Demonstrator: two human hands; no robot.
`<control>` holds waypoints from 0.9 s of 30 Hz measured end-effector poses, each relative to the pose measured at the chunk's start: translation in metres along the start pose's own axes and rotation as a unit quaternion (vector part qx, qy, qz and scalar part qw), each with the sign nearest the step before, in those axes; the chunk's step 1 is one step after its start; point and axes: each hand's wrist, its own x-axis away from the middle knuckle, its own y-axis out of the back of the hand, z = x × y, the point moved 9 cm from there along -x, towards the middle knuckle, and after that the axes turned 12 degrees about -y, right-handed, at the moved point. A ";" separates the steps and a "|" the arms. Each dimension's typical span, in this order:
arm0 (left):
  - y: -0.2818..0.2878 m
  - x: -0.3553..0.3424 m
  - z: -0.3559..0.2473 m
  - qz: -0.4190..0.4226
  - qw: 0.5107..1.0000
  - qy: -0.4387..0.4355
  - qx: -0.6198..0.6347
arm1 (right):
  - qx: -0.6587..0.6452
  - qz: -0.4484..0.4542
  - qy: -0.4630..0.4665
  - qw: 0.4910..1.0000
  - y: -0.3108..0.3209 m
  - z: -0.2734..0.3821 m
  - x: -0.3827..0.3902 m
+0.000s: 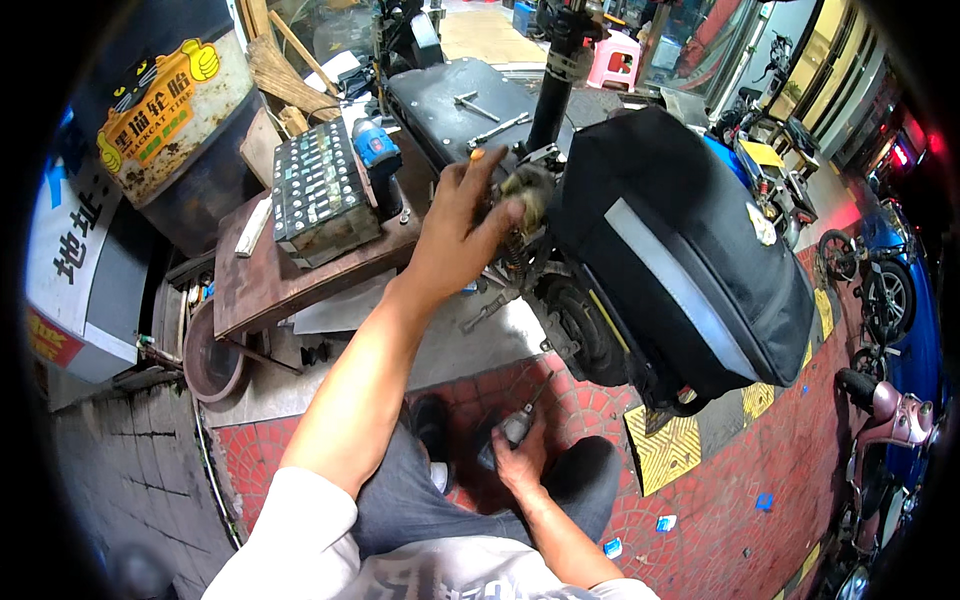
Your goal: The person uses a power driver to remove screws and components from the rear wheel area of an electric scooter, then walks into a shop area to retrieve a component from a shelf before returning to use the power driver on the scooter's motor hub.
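My left hand (470, 225) is raised beside the scooter's steering column (548, 115), its fingers apart. A dull yellowish, rounded part (530, 190) shows just past the thumb and forefinger; I cannot tell whether they touch it. A small orange spot (477, 154) shows at the fingertips. Low between my knees, my right hand (522, 462) is closed around a dark grey power screwdriver (516, 428). Its long thin bit points up toward the scooter's wheel (585, 330). A large black bag (680, 250) with a grey reflective stripe covers much of the scooter.
On the wooden bench (330, 290) at left stand a battery pack (320, 190) and a blue cordless impact wrench (377, 150). Metal tools (495, 125) lie on a black panel (450, 90). A basin (212, 350) sits below the bench. Parked scooters (895, 415) line the right side.
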 end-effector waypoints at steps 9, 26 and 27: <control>-0.007 0.030 0.002 -0.132 0.961 0.014 0.243 | 0.043 -0.005 0.013 0.999 0.006 0.005 -0.004; -0.242 0.270 0.075 0.534 0.817 0.215 0.019 | 0.153 0.098 -0.134 0.974 -0.042 -0.110 -0.003; -0.249 0.275 0.082 0.521 0.829 0.202 0.001 | 0.163 0.120 -0.148 0.968 -0.045 -0.094 0.000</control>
